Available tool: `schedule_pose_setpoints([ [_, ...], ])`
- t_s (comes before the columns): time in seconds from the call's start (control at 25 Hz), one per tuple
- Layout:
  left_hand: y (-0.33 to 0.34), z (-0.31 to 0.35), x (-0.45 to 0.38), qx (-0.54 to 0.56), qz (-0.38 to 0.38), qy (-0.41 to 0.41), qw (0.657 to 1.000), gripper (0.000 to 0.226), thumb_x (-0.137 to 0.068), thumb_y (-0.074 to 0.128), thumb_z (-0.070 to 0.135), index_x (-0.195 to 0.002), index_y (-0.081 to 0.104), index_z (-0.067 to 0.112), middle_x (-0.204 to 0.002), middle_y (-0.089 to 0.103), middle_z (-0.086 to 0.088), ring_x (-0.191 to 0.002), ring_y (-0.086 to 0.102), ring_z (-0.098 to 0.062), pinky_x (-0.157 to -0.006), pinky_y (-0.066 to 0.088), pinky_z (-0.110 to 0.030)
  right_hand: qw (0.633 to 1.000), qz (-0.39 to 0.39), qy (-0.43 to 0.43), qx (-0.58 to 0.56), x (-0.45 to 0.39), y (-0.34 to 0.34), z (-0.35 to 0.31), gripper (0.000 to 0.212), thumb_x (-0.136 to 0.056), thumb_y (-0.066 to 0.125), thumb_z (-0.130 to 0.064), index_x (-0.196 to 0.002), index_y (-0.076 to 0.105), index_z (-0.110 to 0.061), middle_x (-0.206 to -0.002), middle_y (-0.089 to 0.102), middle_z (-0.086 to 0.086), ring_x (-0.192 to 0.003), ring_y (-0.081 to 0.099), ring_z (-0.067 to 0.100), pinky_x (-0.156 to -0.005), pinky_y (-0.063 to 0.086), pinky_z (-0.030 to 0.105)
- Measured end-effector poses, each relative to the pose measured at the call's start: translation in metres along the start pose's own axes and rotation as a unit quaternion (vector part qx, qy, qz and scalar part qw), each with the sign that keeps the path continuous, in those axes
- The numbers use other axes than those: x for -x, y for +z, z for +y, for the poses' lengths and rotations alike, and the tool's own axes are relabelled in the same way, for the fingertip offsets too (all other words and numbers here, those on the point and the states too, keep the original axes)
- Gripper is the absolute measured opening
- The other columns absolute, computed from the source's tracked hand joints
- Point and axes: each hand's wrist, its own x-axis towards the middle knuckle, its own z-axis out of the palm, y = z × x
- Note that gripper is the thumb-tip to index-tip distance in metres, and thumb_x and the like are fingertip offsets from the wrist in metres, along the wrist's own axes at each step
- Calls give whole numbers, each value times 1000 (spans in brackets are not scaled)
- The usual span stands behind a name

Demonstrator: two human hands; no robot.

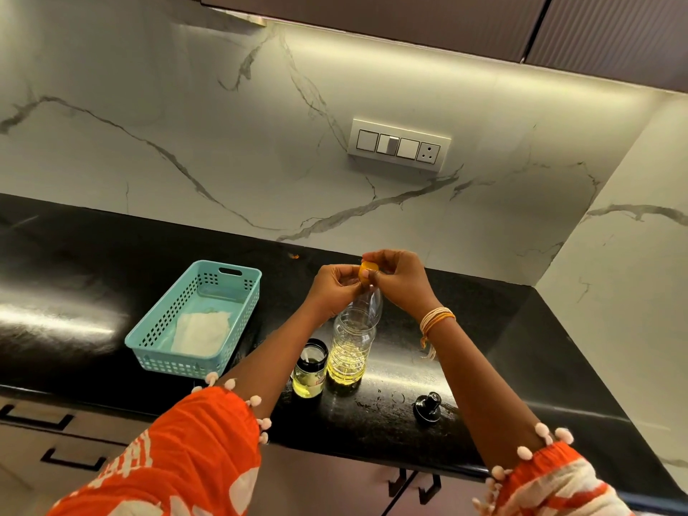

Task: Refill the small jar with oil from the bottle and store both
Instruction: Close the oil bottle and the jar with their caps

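Nearest on the black desk (111, 255) lies a black jar lid (428, 407), well to the right of the small jar (309, 368). The jar stands open, part full of yellow oil, touching or just beside the bottle (352, 348). The bottle stands upright, oil low inside. Above it both hands meet at the yellow cap (368, 271): the left hand (335, 288) has a narrow grip at the neck, the right hand (400, 279) pinches the cap. Farther left sits a teal basket (149, 340) with a white cloth (201, 331) inside

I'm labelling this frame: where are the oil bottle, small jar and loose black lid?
oil bottle (350, 351): head view, oil-filled lower body.
small jar (309, 378): head view, glass side.
black lid (428, 407): head view, top knob.
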Motion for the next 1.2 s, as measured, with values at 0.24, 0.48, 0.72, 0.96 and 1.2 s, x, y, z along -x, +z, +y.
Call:
schedule_pose_setpoints([
  [0.24,2,-2,0,-10,19,3,1000,31,-78,75,15,-109,71,13,-103,74,-13,-99,71,-24,-91,55,-44,997,72,-32,8,1,10,-3,26,-80,70,0,-105,70,-8,-91,70,5,-82,66,14,-82,58,30],
  [0.48,4,3,3,11,1,7,1000,33,-84,69,2,-116,65,10,-105,71,-11,-95,70,-16,-86,57,-31,995,64,0,-71,11,10,13,47,-82,71,-9,-125,55,-11,-111,61,4,-102,61,14,-90,52,25],
  [0.72,-8,5,9,4,-54,-45,998,49,-80,74,2,-126,59,9,-113,69,-7,-95,68,-4,-78,57,-23,973,-82,135,-168,44,27,48,59,-81,67,2,-130,39,-13,-112,54,2,-113,56,26,-80,52,24],
  [0.96,-19,-4,16,5,-91,-108,990,60,-78,78,10,-124,57,41,-127,63,-1,-117,60,-21,-84,58,-49,985,-15,148,-82,55,52,77,68,-61,88,-27,-117,50,-24,-107,63,-4,-98,65,12,-84,57,31],
  [1.2,-15,-2,7,-5,-86,-106,991,61,-78,77,10,-126,55,40,-133,58,-7,-117,61,-27,-84,56,-55,990,47,120,-64,41,52,82,60,-57,90,-22,-107,57,-20,-98,66,-5,-91,66,9,-79,57,25],
])
